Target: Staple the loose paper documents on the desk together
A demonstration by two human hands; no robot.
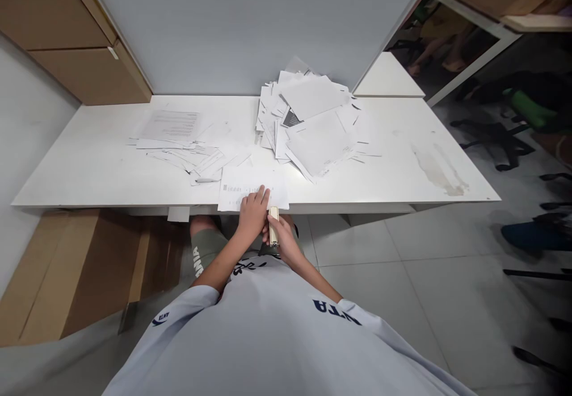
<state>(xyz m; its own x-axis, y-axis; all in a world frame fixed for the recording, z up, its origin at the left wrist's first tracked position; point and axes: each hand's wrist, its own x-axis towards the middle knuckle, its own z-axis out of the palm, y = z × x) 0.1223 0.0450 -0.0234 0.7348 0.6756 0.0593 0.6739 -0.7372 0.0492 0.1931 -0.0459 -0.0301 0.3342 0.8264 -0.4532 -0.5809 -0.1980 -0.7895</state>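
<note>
A printed sheet of paper (232,196) lies at the front edge of the white table (388,175). My left hand (254,210) rests on it with the fingers stretched out flat. Just right of that hand, my right hand (282,236) is wrapped round a cream-coloured stapler (274,220). The stapler's front end points at the sheet's near edge; whether paper sits between its jaws I cannot tell. Behind the sheet rises a large untidy heap of papers (319,140). To the left is a lower, spread-out stack of printed papers (172,127).
Cardboard boxes stand at the table's back left (111,77) and on the floor at lower left (67,271). A grey panel (250,33) closes off the table's back. On the right are a shelf frame (473,62) and an office chair (496,134).
</note>
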